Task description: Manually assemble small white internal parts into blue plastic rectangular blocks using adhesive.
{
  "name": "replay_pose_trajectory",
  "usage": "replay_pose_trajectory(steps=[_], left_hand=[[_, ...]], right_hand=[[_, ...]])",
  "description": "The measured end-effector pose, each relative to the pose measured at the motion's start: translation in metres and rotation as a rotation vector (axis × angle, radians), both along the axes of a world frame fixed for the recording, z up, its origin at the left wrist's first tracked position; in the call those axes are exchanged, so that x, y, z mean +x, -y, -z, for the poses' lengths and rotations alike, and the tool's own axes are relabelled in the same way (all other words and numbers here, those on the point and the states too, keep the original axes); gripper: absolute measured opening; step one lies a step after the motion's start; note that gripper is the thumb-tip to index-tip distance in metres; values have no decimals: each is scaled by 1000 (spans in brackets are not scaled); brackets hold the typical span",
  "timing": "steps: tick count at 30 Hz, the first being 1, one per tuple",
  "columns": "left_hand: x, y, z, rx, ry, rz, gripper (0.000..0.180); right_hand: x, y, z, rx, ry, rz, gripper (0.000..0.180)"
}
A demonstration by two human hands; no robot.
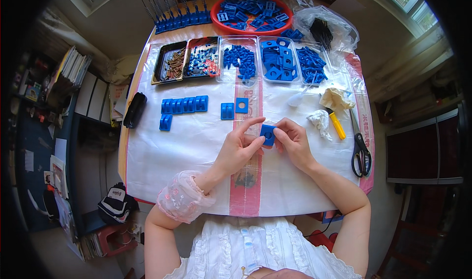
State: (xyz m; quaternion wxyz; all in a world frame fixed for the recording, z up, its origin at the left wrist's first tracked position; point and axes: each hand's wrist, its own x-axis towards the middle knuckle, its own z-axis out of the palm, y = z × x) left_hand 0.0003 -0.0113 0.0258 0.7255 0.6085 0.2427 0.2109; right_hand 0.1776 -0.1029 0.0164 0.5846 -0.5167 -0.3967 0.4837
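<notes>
Above the middle of the table I hold a blue square plastic plate with a round hole [268, 128]. My right hand [295, 140] pinches its right edge between thumb and fingers. From the other side, my left hand [238, 148] grips its left edge with the thumb, the index finger stretched out past it. Just beyond my hands lie a blue piece with raised ridges [227, 111] and another blue square plate with a hole [241, 100]. Farther left, several ridged blue pieces [189, 105] form a row, with a single one [166, 122] below it.
Open trays hold screws [174, 62], small mixed parts [202, 56] and blue parts [280, 60]. Behind them stand a red basin [216, 23] and blue pieces with upright springs [182, 22]. Black scissors [361, 156], a yellow-handled tool [337, 125] and a black case [134, 110] flank my hands.
</notes>
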Motion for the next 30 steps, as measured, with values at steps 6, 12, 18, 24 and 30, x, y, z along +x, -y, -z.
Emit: replay_pose_trajectory(steps=[6,12,18,24,30], left_hand=[[3,-1,-1,-7,9,-24,23],[-1,-12,-13,1,62,-109,28],[-15,-12,-49,41,62,-75,29],[-58,-19,-87,517,-326,-89,26],[-118,-64,-51,667,-694,-470,21]], right_hand=[[3,1,5,17,13,4,15],[3,-1,0,38,-84,32,20],[3,-1,0,32,-49,26,20],[3,0,0,11,-27,28,18],[-1,-2,0,22,3,10,16]])
